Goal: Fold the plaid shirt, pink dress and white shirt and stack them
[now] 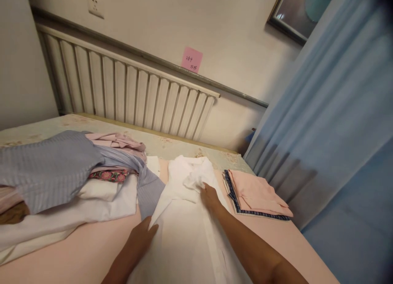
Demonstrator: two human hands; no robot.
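Note:
A white shirt (184, 226) lies lengthwise in front of me, its collar end pointing toward the wall. My left hand (144, 237) is closed on the shirt's left edge, thumb on top of the cloth. Higher up, my right hand (210, 195) pinches a bunched piece of the same white fabric, perhaps a sleeve end, over the upper part of the shirt. The right forearm crosses the shirt's right side and hides part of it.
To the left lies a loose heap of clothes with a blue striped garment (58, 165) on top. A folded stack with a pink garment (258, 192) sits at the right. Behind the bed stands a radiator (132, 91); a blue curtain (322, 112) hangs at the right.

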